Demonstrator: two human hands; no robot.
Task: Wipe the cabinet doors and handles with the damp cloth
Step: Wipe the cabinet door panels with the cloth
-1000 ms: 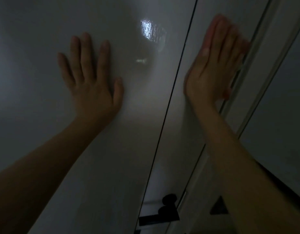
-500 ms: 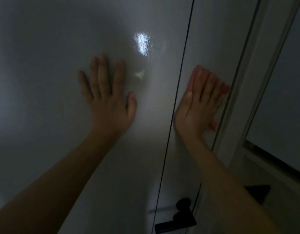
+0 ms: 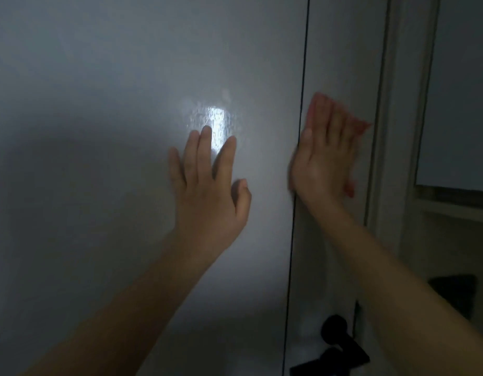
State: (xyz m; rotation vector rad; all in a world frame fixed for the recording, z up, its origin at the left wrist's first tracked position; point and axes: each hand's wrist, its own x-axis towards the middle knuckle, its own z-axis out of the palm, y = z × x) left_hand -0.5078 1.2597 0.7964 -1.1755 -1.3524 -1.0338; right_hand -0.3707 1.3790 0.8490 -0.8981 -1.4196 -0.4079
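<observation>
Left hand [image 3: 207, 183] spread flat against wide cabinet door [image 3: 99, 131]; right hand [image 3: 323, 161], fingers straight and together, pressed pink cloth [image 3: 316, 104] onto narrow door [image 3: 340, 50]; black handle [image 3: 335, 346] below.

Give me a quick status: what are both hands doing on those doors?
Left hand flat on wide door, bracing. Right hand pressing pink cloth flat on narrow door. Black handle below, untouched. Nothing in the way.

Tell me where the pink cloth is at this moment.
In the head view, the pink cloth lies flat under the right hand, which presses it against the narrow cabinet door, right of the dark seam and above the black handle.
</observation>
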